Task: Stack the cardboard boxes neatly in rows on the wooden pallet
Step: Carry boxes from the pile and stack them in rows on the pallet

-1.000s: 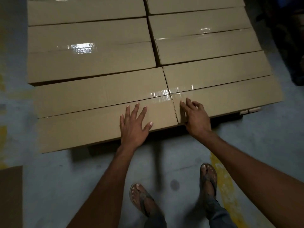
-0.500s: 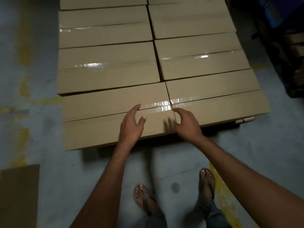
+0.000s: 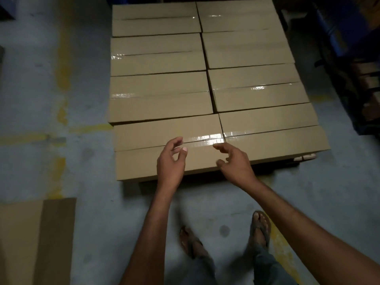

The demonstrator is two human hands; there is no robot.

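Observation:
Several taped cardboard boxes lie flat in two columns, edge to edge, on a low pallet whose pale wooden corner sticks out at the near right. The near left box and the near right box meet at a seam in front of me. My left hand hovers above the near left box, fingers loosely curled, holding nothing. My right hand hovers over the seam with relaxed fingers, also holding nothing. Neither hand clearly touches the cardboard.
Grey concrete floor with worn yellow lines surrounds the stack. Another cardboard box lies at the lower left. Dark racking and blue items stand close on the right. My sandalled feet stand just before the pallet.
Both hands have lifted off the near boxes and drawn back, fingers now loosely curled. The view has pulled away, showing more of the stack and floor.

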